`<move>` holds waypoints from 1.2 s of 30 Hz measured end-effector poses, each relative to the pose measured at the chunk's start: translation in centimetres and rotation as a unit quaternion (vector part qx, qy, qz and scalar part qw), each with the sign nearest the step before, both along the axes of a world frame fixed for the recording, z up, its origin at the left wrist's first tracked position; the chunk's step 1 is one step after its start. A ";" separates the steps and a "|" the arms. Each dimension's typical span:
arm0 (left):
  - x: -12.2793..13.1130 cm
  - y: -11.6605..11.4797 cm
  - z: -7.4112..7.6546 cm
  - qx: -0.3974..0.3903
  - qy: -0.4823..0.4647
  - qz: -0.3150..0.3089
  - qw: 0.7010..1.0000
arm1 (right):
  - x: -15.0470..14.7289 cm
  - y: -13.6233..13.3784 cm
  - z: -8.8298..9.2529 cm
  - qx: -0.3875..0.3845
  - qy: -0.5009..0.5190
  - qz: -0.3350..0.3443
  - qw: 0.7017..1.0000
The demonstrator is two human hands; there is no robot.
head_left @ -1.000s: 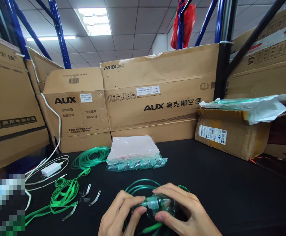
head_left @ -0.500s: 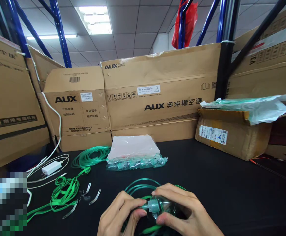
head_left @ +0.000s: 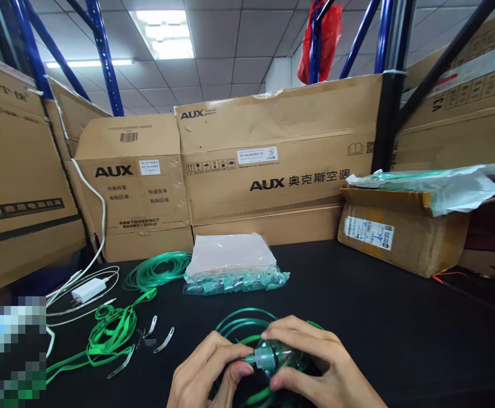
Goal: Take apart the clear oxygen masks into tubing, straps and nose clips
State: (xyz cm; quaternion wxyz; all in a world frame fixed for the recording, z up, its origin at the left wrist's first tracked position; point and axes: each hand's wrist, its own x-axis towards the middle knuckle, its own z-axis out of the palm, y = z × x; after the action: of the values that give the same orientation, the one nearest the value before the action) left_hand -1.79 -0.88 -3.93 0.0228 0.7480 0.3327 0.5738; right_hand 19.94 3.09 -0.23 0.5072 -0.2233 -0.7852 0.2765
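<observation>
Both hands meet at the front middle of the black table. My right hand is closed around a clear oxygen mask, thumb below and fingers above. My left hand pinches the end of the green tubing at the pale green connector, which sits against the mask's narrow end. Coiled green tubing lies behind and under the hands. A green elastic strap shows below the mask. Part of the mask is hidden by my right fingers.
Left of the hands lie tangled green straps and several small metal strips. Behind are another tubing coil, a plastic bag of green connectors and a white charger. An open cardboard box stands at right.
The hands stay in nearly the same place, holding the mask and the tubing end. The green strap beside the mask has shifted slightly.
</observation>
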 end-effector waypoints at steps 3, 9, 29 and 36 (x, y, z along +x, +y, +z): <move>-0.3 0.0 0.3 0.002 0.017 0.000 1.000 | 0.0 0.0 0.0 0.010 -0.006 0.008 1.000; -0.9 -0.1 1.0 -0.015 0.071 -0.006 0.997 | 0.1 0.1 -0.3 0.004 -0.017 0.002 1.000; -0.8 -0.4 1.6 -0.257 -0.002 0.005 0.966 | 0.6 0.1 -1.4 0.109 -0.035 0.005 0.993; -0.8 -0.3 1.7 -0.175 0.033 -0.003 0.984 | 0.3 0.5 -1.1 0.104 -0.030 0.013 0.994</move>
State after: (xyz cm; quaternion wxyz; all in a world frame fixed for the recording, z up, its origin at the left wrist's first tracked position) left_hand -2.58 -1.22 -2.19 0.1446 0.7519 0.4263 0.4817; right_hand 20.23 3.63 -1.34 0.5003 -0.1677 -0.8272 0.1930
